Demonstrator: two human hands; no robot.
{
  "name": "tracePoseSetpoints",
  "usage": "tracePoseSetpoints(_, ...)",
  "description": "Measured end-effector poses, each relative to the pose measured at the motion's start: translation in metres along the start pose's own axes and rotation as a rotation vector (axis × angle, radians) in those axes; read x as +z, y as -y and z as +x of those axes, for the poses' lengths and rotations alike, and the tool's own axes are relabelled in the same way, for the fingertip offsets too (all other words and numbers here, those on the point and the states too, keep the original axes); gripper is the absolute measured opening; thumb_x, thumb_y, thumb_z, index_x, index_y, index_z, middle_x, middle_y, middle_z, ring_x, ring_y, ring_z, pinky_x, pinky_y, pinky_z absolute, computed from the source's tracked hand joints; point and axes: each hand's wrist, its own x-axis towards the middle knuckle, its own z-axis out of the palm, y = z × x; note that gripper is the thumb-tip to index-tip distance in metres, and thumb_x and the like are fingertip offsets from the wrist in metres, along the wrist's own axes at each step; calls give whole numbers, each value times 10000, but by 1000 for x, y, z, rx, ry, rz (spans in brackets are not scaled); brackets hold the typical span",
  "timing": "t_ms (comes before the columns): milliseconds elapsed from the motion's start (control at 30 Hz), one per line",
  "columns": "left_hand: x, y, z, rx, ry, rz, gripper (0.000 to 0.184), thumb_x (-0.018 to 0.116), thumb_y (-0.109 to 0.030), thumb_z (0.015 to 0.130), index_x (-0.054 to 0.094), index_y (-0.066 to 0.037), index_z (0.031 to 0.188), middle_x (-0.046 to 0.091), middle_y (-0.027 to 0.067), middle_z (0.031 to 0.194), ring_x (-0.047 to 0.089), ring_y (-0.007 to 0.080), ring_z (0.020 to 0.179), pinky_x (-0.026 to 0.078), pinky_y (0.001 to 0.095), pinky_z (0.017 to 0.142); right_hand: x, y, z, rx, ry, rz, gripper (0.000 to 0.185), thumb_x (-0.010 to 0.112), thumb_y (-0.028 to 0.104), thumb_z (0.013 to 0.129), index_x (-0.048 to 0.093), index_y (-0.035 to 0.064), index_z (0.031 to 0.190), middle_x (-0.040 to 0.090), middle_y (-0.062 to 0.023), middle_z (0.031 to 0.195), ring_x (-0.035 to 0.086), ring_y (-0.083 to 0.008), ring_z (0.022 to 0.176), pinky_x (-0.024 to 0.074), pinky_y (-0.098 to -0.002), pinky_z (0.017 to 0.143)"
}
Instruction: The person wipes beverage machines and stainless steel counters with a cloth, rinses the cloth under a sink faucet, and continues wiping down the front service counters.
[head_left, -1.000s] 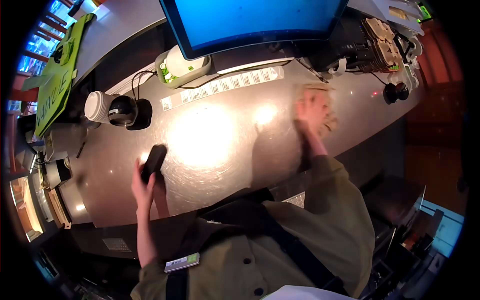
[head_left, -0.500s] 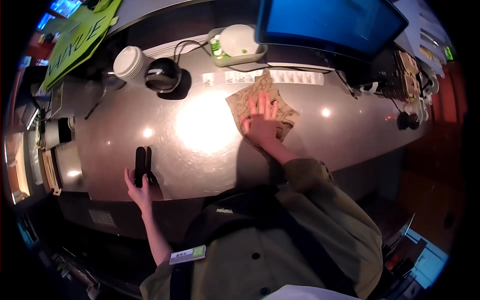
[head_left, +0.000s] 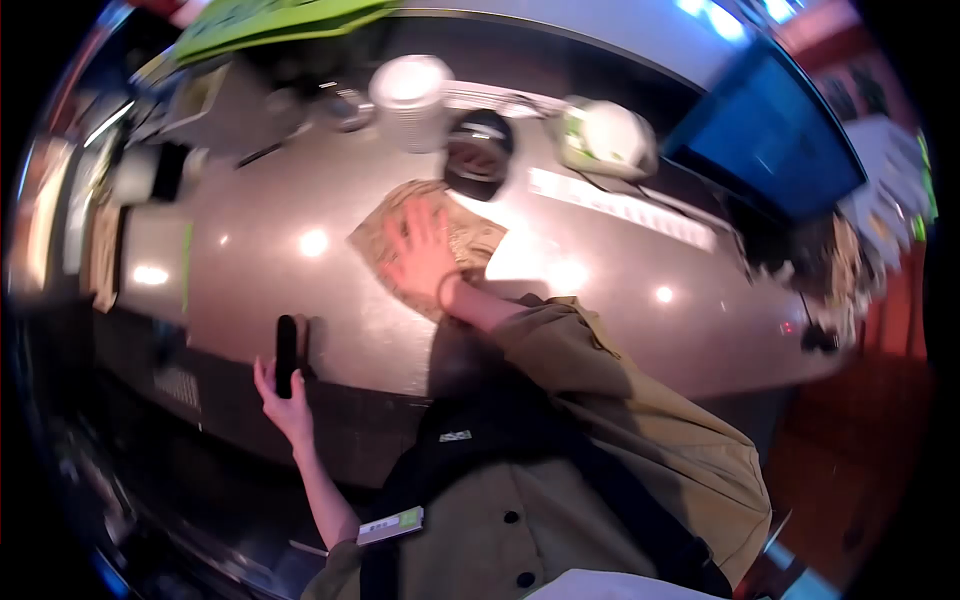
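Note:
My right hand lies flat on a brown patterned cloth, its fingers spread, pressing the cloth against the metal counter. The cloth's edges stick out around the palm. Near the counter's front edge, my left hand grips a slim black oblong object with rounded ends between thumb and fingers. It stands upright in the view, and I cannot make out its exact kind. Just beyond the cloth sits a round black device, beside a stack of white lidded cups.
At the back, a pale green tray holds a white rounded thing. A label strip runs along the counter, with a blue-lit monitor behind it. A green sign hangs at the upper left.
My right hand has slid the cloth leftward across the counter, close to the black device. The left hand keeps its grip on the black object. The head view has turned.

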Motion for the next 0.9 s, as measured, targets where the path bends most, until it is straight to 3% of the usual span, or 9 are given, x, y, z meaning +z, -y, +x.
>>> tracePoseSetpoints(100, -38, 10, -19, -62, -58, 36, 609, 614, -7, 730, 326, -27, 1266, 540, 157, 1092, 518, 224, 1022, 376, 301, 888, 33, 32, 51, -32, -193, -41, 671, 400, 482, 786, 282, 67, 1300, 188, -272, 1341, 128, -427, 1255, 70, -599, 971)
tracePoseSetpoints(133, -53, 17, -29, -81, -110, 70, 615, 616, -2, 725, 325, -28, 1266, 539, 158, 1094, 517, 226, 1028, 376, 298, 889, 34, 46, 70, -1, -57, -93, 667, 373, 492, 807, 263, 73, 1313, 178, -267, 1348, 109, -412, 1266, 56, -584, 979)
tracePoseSetpoints(300, -106, 40, -91, -287, -320, 169, 622, 620, 9, 706, 336, -33, 1258, 551, 154, 1079, 530, 226, 1018, 386, 298, 883, 72, 112, 136, -86, 11, -135, 652, 315, 498, 842, 233, 74, 1331, 161, -261, 1359, 81, -399, 1278, 27, -540, 1003)
tracePoseSetpoints(467, -122, 55, -163, -486, -516, 183, 621, 626, 5, 675, 367, -30, 1238, 563, 149, 1058, 536, 222, 1006, 399, 302, 870, 108, 182, 167, -204, 97, -106, 655, 304, 515, 836, 250, 83, 1326, 193, -240, 1359, 122, -379, 1277, 58, -534, 1008)
tracePoseSetpoints(567, -124, 51, -196, -605, -500, 260, 647, 651, -42, 677, 347, -39, 1248, 559, 149, 1077, 533, 230, 1022, 391, 311, 890, 132, 223, 188, -262, 72, -150, 633, 309, 518, 835, 280, 110, 1318, 224, -212, 1359, 172, -361, 1269, 91, -522, 1010)
tracePoseSetpoints(733, -137, 32, -253, -665, -529, 340, 648, 661, -48, 675, 348, -30, 1242, 561, 149, 1070, 532, 220, 1030, 398, 302, 880, 149, 257, 212, -456, 35, -138, 574, 345, 472, 839, 307, 151, 1313, 276, -132, 1358, 219, -307, 1264, 142, -475, 1016)
tracePoseSetpoints(900, -138, 33, -251, -587, -562, 290, 608, 666, -106, 677, 394, -32, 1215, 568, 116, 1061, 533, 238, 1004, 408, 316, 861, 142, 272, 147, -829, 98, 36, 521, 398, 379, 822, 367, 127, 1277, 326, -114, 1330, 251, -282, 1250, 170, -448, 1016)
